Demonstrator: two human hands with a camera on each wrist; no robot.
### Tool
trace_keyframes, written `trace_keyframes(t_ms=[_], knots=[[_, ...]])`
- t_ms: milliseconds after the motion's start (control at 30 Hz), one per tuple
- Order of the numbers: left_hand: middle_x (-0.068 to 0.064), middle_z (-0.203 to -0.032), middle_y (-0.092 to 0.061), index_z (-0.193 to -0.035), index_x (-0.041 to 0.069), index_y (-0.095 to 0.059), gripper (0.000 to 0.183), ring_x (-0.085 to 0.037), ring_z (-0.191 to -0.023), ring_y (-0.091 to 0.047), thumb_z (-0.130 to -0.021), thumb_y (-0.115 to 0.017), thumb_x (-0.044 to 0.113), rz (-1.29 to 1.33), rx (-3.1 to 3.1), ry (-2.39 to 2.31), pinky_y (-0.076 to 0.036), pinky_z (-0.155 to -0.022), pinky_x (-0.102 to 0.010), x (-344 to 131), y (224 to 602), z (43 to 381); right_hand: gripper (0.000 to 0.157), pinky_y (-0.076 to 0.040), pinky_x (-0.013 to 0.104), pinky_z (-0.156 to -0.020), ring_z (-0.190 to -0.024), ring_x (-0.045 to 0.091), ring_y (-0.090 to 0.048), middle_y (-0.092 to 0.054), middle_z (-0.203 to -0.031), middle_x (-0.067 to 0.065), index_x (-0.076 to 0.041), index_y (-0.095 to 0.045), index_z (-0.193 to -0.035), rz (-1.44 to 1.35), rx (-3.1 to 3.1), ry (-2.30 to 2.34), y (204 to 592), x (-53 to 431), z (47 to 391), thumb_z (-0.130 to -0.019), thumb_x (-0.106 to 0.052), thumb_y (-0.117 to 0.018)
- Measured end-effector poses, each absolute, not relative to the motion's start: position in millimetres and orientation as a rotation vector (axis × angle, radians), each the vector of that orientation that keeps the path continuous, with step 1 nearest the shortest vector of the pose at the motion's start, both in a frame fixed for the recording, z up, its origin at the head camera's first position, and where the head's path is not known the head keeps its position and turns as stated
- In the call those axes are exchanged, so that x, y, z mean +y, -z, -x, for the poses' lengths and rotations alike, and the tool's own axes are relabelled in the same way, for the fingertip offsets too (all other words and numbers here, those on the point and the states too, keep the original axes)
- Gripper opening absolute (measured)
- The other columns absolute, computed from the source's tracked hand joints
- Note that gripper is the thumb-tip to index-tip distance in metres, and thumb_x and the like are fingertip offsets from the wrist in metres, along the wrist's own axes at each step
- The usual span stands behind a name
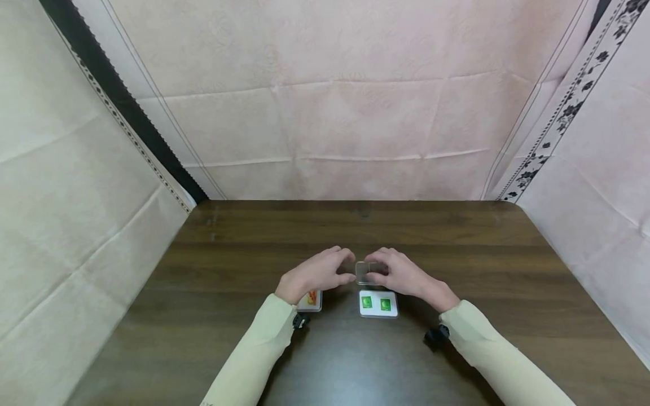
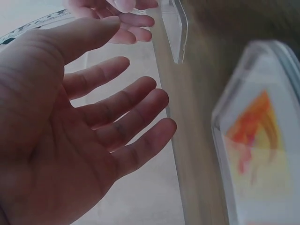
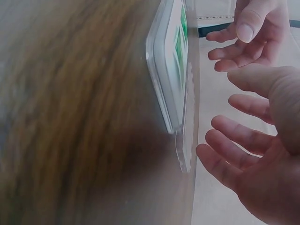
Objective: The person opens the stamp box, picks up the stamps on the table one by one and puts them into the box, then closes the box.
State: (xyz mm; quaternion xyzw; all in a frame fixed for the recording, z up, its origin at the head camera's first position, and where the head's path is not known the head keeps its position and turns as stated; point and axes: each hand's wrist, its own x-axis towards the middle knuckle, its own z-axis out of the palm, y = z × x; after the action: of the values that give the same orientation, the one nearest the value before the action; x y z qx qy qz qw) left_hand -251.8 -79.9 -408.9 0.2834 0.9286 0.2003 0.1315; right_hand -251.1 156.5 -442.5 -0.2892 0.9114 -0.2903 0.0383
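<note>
My left hand (image 1: 317, 272) hovers above the table with its fingers loosely spread, holding nothing. Partly hidden under its wrist is a clear-edged case (image 1: 316, 304) with an orange and yellow picture, seen larger in the left wrist view. My right hand (image 1: 403, 273) is over a transparent plastic lid (image 1: 361, 273), thumb and fingers apart. In the right wrist view, a gap shows between those fingers and the lid (image 3: 185, 150). Nearer to me than the lid, a white case (image 1: 376, 304) with two green square pictures lies flat on the table.
The dark wooden table (image 1: 244, 254) reaches to pale cloth walls (image 1: 355, 124) at the back and both sides. A dark strip (image 1: 127, 101) runs down the left corner. Each wrist wears a black device, such as the one on the right (image 1: 435, 336).
</note>
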Motion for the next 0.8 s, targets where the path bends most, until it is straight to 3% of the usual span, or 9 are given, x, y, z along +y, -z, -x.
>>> trace_keyframes(t_ms=[400, 567, 800], knots=[[-0.005, -0.126, -0.057, -0.134, 0.016, -0.053, 0.046, -0.014, -0.099, -0.054, -0.095, -0.064, 0.039, -0.782, 2.683, -0.625, -0.05, -0.091, -0.034, -63.0, 415.6, 262.0, 0.039, -0.045, 0.038, -0.079, -0.097, 0.024, -0.053, -0.063, -0.123, 0.012, -0.011, -0.063, -0.127, 0.824, 2.843, 0.835, 445.8, 172.4, 253.3, -0.092, -0.03, -0.069], [-0.005, -0.126, -0.057, -0.135, 0.018, -0.052, 0.048, -0.014, -0.1, -0.054, -0.094, -0.065, 0.04, -0.744, 2.676, -0.648, -0.05, -0.089, -0.033, -58.2, 418.7, 263.3, 0.04, -0.047, 0.042, -0.083, -0.101, 0.025, -0.055, -0.063, -0.123, 0.011, -0.01, -0.063, -0.127, 0.827, 2.84, 0.829, 446.8, 175.9, 253.6, -0.092, -0.03, -0.068], [-0.005, -0.128, -0.055, -0.136, 0.018, -0.052, 0.05, -0.016, -0.1, -0.054, -0.093, -0.066, 0.039, -0.7, 2.676, -0.629, -0.051, -0.09, -0.034, -52.2, 419.6, 265.8, 0.041, -0.048, 0.037, -0.081, -0.098, 0.025, -0.055, -0.062, -0.118, 0.011, -0.011, -0.062, -0.127, 0.789, 2.819, 0.853, 447.9, 182.2, 256.4, -0.091, -0.029, -0.07]])
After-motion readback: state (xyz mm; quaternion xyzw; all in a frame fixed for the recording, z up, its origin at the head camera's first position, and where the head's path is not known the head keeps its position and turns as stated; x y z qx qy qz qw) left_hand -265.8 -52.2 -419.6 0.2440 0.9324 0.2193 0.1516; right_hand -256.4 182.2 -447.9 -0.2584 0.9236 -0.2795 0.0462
